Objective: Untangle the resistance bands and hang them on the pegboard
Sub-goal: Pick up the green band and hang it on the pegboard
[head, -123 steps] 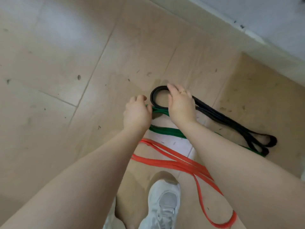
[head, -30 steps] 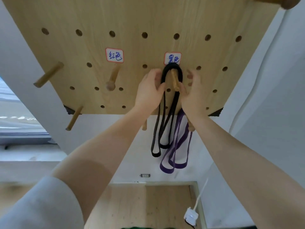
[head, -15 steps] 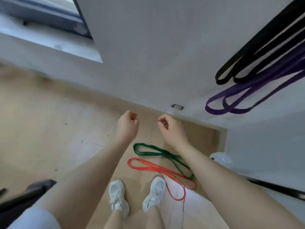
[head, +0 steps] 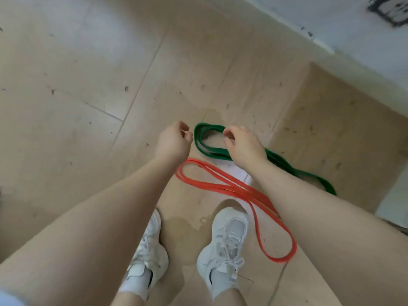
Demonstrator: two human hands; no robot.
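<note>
A green resistance band [head: 199,144] lies doubled on the tan floor, running from a loop at centre toward the lower right. A red band [head: 223,188] lies nearer me, beside it, its far loop ending by my right shoe. My left hand [head: 173,142] hovers just left of the green loop, fingers loosely curled, holding nothing. My right hand [head: 242,147] hovers over the green band's right side, fingers loosely curled, with nothing in it. The pegboard is out of view.
My two white shoes [head: 224,244] stand on the floor just below the red band. A white wall with a skirting edge [head: 320,44] runs along the upper right. A darker floor panel [head: 344,129] lies to the right.
The black band went onto a pegboard peg a second ago. My view has since dropped to the floor, and both empty hands have come down close over the green band.
</note>
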